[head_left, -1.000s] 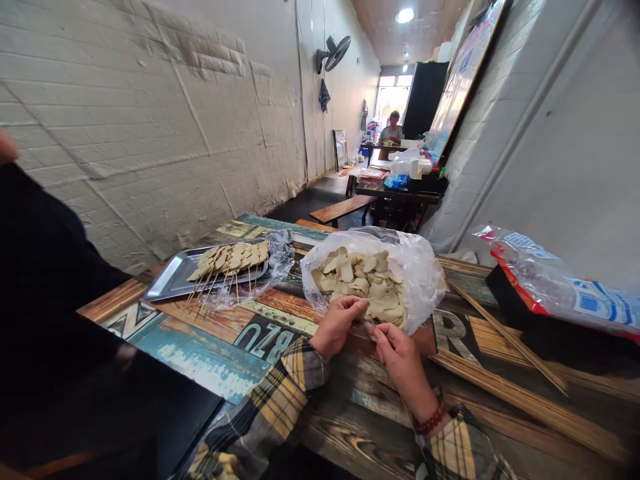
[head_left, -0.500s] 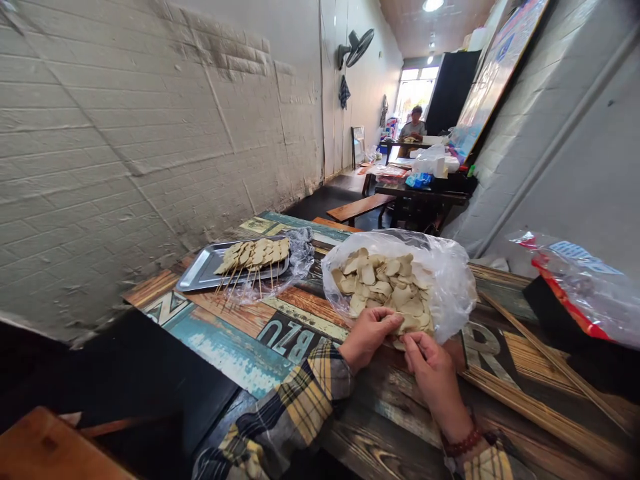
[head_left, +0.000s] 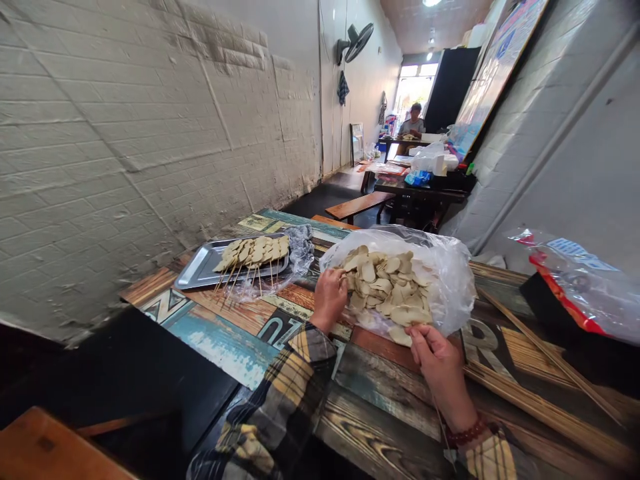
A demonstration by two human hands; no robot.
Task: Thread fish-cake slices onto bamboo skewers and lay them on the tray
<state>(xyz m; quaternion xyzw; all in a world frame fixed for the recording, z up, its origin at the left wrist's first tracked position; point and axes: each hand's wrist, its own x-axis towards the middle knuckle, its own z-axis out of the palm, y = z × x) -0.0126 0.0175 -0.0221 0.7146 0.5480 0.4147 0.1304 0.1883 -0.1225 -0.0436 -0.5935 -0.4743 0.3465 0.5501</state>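
Note:
A clear plastic bag (head_left: 453,280) lies spread on the table, heaped with thin beige slices (head_left: 383,283) of a food I cannot identify. At the left edge of the heap, the fingers of my left hand (head_left: 330,299) are closed; what they pinch is hidden. My right hand (head_left: 440,363) pinches a thin skewer (head_left: 441,427), part of which shows below the palm. A beige slice (head_left: 401,335) sits at these fingertips, beside the bag's near edge. On the left, a metal tray (head_left: 200,265) bears several skewers of slices (head_left: 255,252), their sticks over its near edge.
Long bare sticks (head_left: 540,410) lie on the right of the patterned wooden table (head_left: 215,343). A black box (head_left: 555,300) with red-edged plastic packaging stands at far right. Crumpled plastic (head_left: 300,250) lies by the tray. Behind are a bench (head_left: 360,205), another table and a seated person (head_left: 413,123).
My left hand has moved left, away from my right hand, to the heap's left edge. My right hand has shifted slightly right and down, with a slice at its fingertips.

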